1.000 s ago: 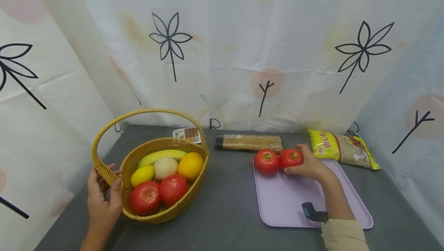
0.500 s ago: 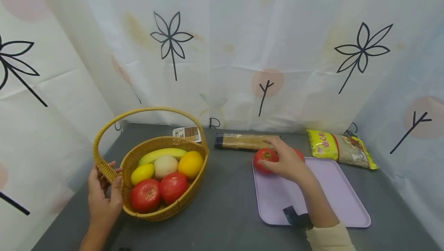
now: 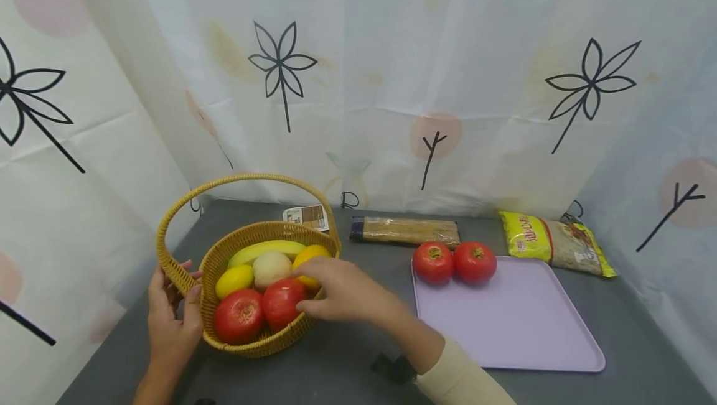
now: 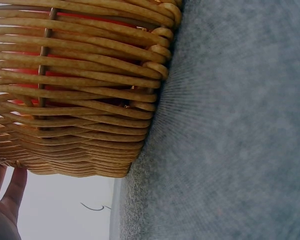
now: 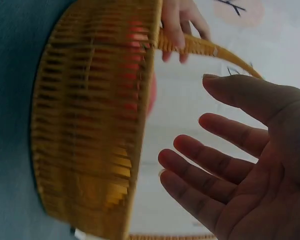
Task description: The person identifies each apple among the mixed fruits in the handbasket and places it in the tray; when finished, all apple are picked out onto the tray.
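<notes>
A woven basket (image 3: 263, 349) stands at the left of the head view, holding two red pomegranates (image 3: 239, 316), a lemon (image 3: 234, 281), a pale round fruit (image 3: 271, 269), a banana (image 3: 266, 250) and an orange (image 3: 311, 258). My left hand (image 3: 175, 324) grips the base of its handle (image 3: 178, 277) at the left rim. Over the basket's right rim is my right hand (image 3: 344, 290), fingers spread and holding nothing, overlapping the orange and close to the right-hand pomegranate. In the right wrist view the right palm (image 5: 250, 190) faces the basket with fingers apart.
A lilac tray (image 3: 515, 324) lies at the right with two more pomegranates (image 3: 475, 262) at its back left corner. Behind are a pack of dry noodles (image 3: 409, 231), a yellow food bag (image 3: 554, 242) and a labelled packet (image 3: 307, 217). A patterned curtain (image 3: 381, 81) encloses the grey table.
My right hand has gone from the pomegranates on the tray leftward to the basket, carrying nothing. Those pomegranates stay on the tray, and the left hand keeps its hold on the basket.
</notes>
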The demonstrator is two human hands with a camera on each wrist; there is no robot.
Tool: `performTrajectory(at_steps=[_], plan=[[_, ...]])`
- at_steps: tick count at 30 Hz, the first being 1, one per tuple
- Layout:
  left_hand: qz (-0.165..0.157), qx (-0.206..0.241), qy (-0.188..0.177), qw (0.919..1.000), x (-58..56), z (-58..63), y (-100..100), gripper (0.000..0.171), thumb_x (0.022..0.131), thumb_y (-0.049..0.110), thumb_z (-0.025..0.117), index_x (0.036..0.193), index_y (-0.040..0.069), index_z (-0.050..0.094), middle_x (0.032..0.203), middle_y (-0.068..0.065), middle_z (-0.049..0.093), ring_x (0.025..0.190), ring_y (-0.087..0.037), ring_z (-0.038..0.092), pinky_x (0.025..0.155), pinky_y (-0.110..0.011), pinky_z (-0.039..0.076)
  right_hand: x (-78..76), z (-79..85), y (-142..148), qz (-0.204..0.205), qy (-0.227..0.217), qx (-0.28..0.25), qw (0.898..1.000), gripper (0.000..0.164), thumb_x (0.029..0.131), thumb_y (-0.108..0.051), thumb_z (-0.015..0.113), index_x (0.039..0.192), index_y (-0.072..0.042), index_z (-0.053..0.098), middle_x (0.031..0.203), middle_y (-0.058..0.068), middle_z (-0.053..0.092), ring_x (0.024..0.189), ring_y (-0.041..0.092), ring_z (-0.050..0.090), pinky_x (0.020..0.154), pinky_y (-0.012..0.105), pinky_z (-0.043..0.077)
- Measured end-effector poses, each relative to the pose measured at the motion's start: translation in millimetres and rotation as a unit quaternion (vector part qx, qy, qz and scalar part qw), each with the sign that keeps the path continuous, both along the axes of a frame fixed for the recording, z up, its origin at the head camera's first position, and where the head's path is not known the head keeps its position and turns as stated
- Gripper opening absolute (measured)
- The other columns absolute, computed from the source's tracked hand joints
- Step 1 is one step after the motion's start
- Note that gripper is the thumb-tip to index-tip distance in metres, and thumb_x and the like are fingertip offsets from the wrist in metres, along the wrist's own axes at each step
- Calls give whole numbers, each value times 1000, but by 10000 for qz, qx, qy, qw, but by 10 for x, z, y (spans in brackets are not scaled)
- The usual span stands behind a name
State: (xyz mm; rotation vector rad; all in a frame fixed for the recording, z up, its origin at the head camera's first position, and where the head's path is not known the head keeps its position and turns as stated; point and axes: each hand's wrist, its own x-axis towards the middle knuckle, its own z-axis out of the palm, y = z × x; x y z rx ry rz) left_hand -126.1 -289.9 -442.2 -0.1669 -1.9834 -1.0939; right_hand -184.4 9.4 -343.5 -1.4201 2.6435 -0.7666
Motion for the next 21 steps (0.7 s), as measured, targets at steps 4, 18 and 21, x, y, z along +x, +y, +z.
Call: performTrajectory(at_steps=[4, 18, 21], plan=[[-14, 22, 20, 10000, -5, -8, 1, 84, 89, -23, 55, 159, 10, 23, 133, -15, 52, 112, -8, 59, 95, -12, 43, -62, -71, -359, 83, 120, 863, 9962, 44, 87, -34, 78, 126, -17, 66, 111, -5, 65, 93, 5, 56, 78, 20, 46], [-148, 108, 54, 9998, -3, -18, -6, 82, 89, -24, 53, 158, 9, 23, 133, -20, 52, 112, -11, 59, 94, -13, 43, -210, -362, -811, -467, -703, 1695, 9819, 62, 68, -42, 91, 112, -23, 53, 90, -10, 57, 75, 7, 55, 64, 20, 45], [-183, 97, 138, 9997, -18, -17, 7, 83, 88, -25, 54, 158, 8, 24, 132, -24, 52, 112, -11, 59, 94, -13, 43, -254, -441, -744, -466, -683, 1315, 9879, 63, 67, -46, 90, 114, -25, 54, 90, -13, 56, 74, 5, 54, 60, 21, 44]])
